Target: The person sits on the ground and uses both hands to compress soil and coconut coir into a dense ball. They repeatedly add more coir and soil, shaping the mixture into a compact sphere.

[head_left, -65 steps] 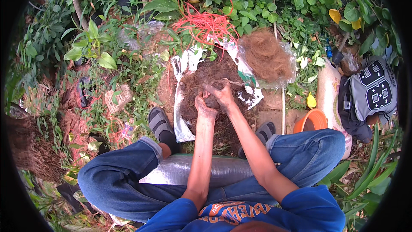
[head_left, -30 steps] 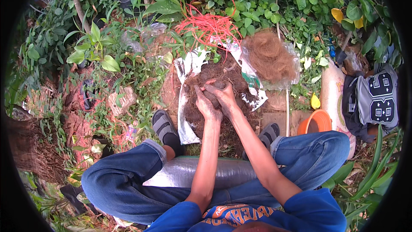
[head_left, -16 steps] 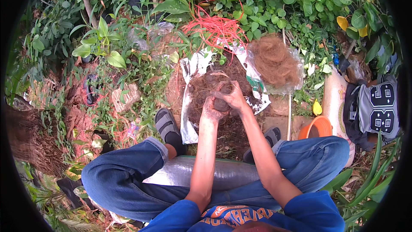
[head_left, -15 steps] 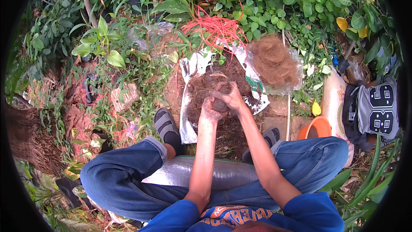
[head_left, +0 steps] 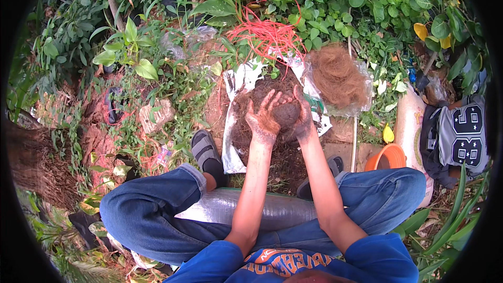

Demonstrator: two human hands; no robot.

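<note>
A round, dark brown ball of soil and fibre (head_left: pixel 286 115) lies between my two dirt-covered hands. My right hand (head_left: pixel 304 117) cups it from the right side with the thumb raised; some of its fingers are hidden by the ball. My left hand (head_left: pixel 263 121) is turned palm up beside it, fingers spread apart. Beneath both hands is a heap of dark, fibrous soil (head_left: pixel 242 132) on a torn white sack (head_left: pixel 230 149).
Beyond the sack lies tangled red string (head_left: pixel 267 36). Brown fibre (head_left: pixel 339 76) sits on clear plastic at the right, near a thin pole (head_left: pixel 354 141). An orange pot (head_left: pixel 392 155) and a pale sack (head_left: pixel 410 123) stand farther right. A stone (head_left: pixel 157 116) lies left.
My hands have gone from being closed together around the ball to lying apart. My left fingers have opened and spread, leaving more of the ball exposed. The view has shifted slightly.
</note>
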